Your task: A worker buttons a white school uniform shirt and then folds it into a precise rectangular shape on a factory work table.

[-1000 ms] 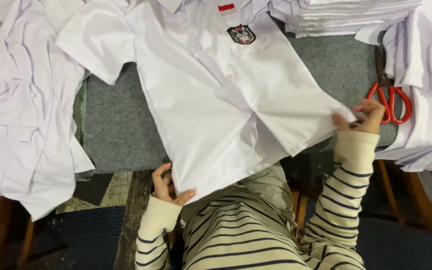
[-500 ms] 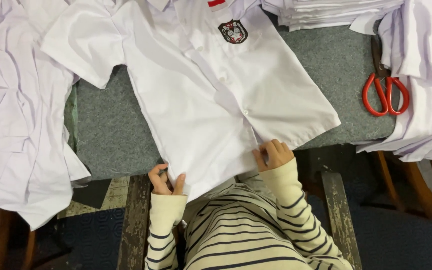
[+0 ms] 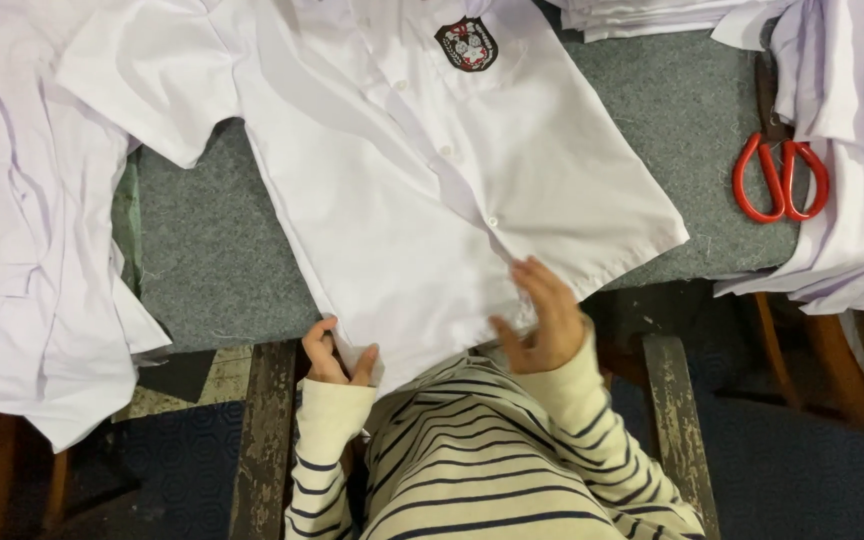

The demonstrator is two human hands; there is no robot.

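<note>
A white short-sleeved shirt point(image 3: 422, 190) with a dark chest badge point(image 3: 466, 44) lies spread front-up on the grey felt table point(image 3: 217, 270). My left hand point(image 3: 335, 354) pinches the shirt's lower left hem corner at the table's near edge. Over the bottom of the button placket, my right hand point(image 3: 544, 318) rests with fingers spread on the hem. Both sleeves of my striped top show below.
Red-handled scissors point(image 3: 780, 178) lie at the right, partly under a heap of white cloth point(image 3: 852, 170). More white shirts are piled at the left point(image 3: 22, 230), and a folded stack point(image 3: 642, 12) sits at the top. Wooden frame rails point(image 3: 264, 440) run under the table.
My right hand left the shirt's lower right corner near the scissors and moved left to the middle of the hem. The left hand kept its hold on the left corner.
</note>
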